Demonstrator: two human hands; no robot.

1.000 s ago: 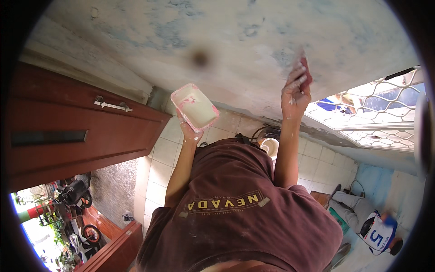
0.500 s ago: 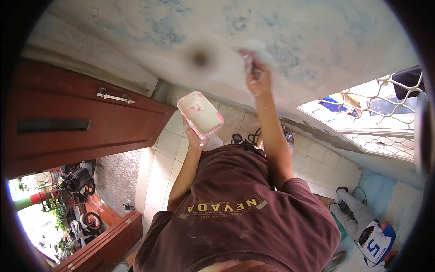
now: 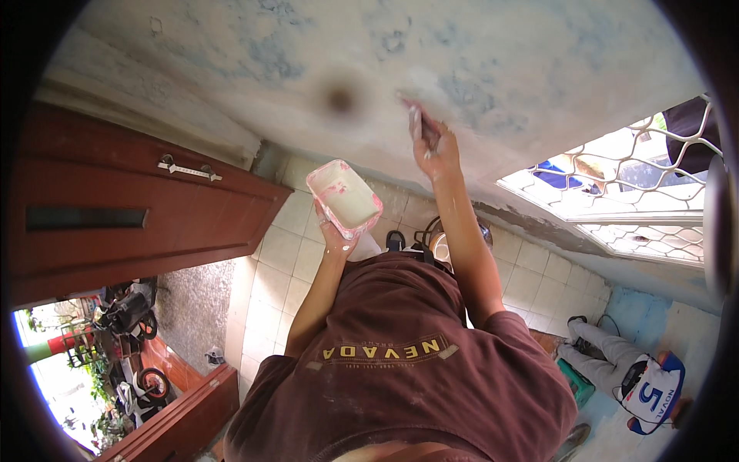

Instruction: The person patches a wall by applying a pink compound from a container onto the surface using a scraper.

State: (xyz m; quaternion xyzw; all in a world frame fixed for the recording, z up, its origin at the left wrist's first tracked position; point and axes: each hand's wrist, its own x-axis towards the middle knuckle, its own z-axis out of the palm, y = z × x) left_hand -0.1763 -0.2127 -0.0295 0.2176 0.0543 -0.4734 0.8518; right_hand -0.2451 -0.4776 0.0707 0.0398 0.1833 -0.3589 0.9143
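Note:
My left hand grips a rectangular plastic tub from its near left side. White paste lies in the tub, and pink smears mark its rim. My right hand is raised, fingers closed round a putty knife with a reddish part and white smears. The knife's tip is at or very close to the patchy white-and-blue wall; whether it touches, I cannot tell. White spots of paste stick to both hands.
A brown door stands at the left, with parked motorbikes outside. A grilled window is on the right. A bucket is on the tiled floor beyond me. Another person is at the lower right.
My right hand, with the putty knife, has come slightly down and left along the wall. The tub has shifted a little to the right in my left hand.

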